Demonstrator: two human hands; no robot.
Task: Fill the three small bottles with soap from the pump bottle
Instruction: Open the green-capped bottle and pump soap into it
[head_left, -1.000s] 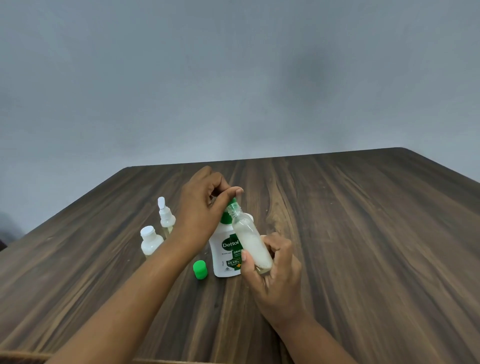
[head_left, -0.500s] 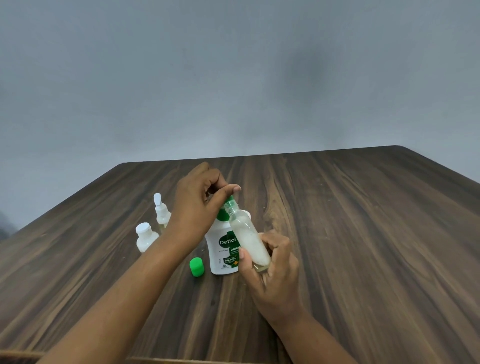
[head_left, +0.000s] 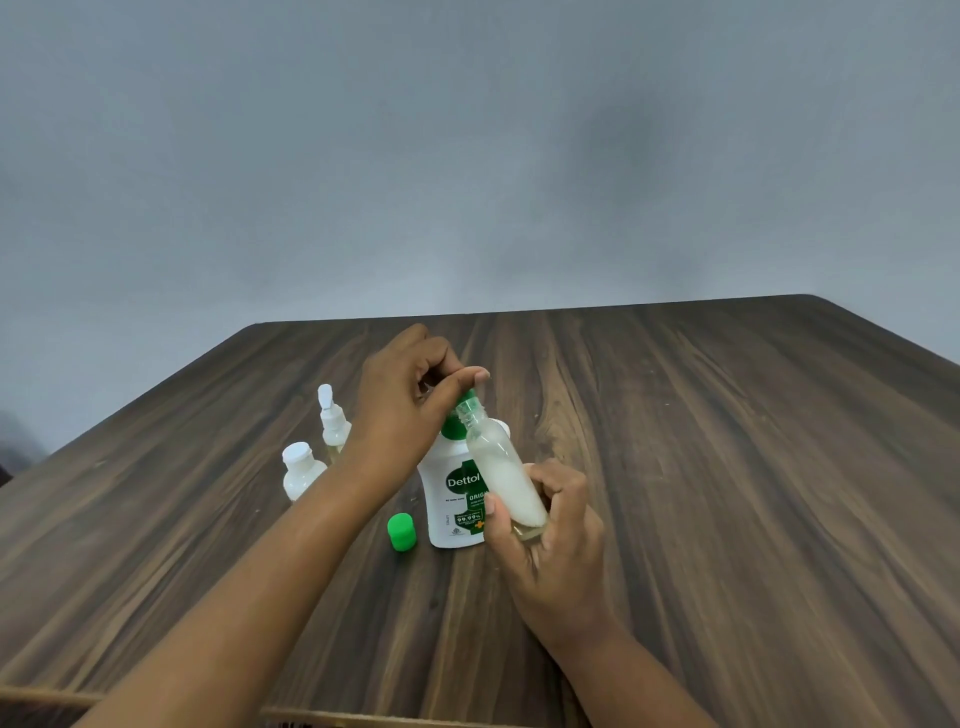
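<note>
Little has shifted, left hand (head_left: 400, 410) curled over pump bottle (head_left: 452, 499), right hand (head_left: 550, 545) gripping tilted, milky-white small bottle (head_left: 501, 473)

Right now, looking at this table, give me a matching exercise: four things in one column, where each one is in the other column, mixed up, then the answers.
Things:
1. green cap
2. pump bottle
3. clear small bottle
4. white-capped bottle

Places:
A. tilted in the right hand, mouth up at the pump spout
B. standing farthest left
C. loose on the table, just left of the pump bottle
D. upright, with the left hand on its top

Pairs: 1-C, 2-D, 3-A, 4-B.
</note>
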